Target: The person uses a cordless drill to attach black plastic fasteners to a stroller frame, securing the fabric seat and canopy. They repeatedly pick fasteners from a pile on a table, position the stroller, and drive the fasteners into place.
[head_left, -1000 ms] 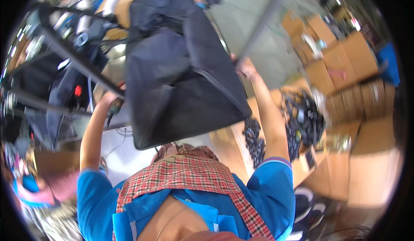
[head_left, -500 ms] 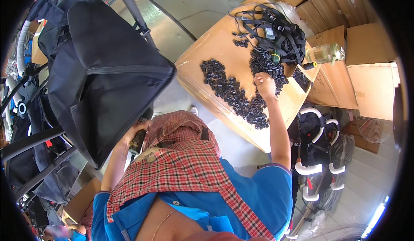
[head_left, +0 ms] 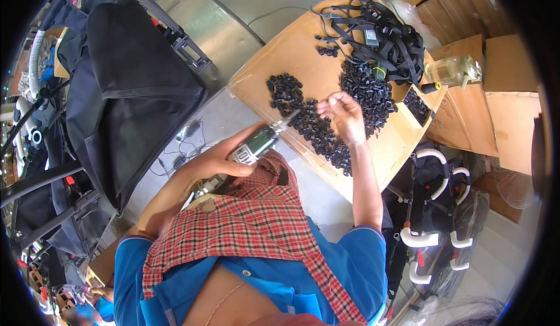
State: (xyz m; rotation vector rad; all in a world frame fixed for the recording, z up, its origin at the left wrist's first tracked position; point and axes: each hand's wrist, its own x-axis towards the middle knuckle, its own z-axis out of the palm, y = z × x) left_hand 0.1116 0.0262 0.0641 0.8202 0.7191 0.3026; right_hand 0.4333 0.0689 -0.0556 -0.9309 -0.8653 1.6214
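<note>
My left hand (head_left: pixel 217 161) grips a dark green electric screwdriver (head_left: pixel 252 147) just above my checked apron. Its thin bit slants up and to the right over the small black plastic parts (head_left: pixel 314 129) on the cardboard-topped table (head_left: pixel 262 72). Close to the bit's tip is my right hand (head_left: pixel 345 119), fingers and thumb pinched together; whatever they may hold is too small to make out. Beyond that hand lies a thicker heap of the same black parts (head_left: pixel 364 87).
Tangled black straps (head_left: pixel 391 46) and a clear bottle (head_left: pixel 449 69) lie at the table's far right. A black fabric stroller seat (head_left: pixel 140 81) on a frame fills the left. Cardboard boxes (head_left: pixel 510 63) stack at right, above folded frames with white curved handles (head_left: pixel 420 239).
My left hand has come up from beside my lap, bringing the screwdriver over the table edge. My right hand has left the thicker heap and moved left and nearer, toward the bit.
</note>
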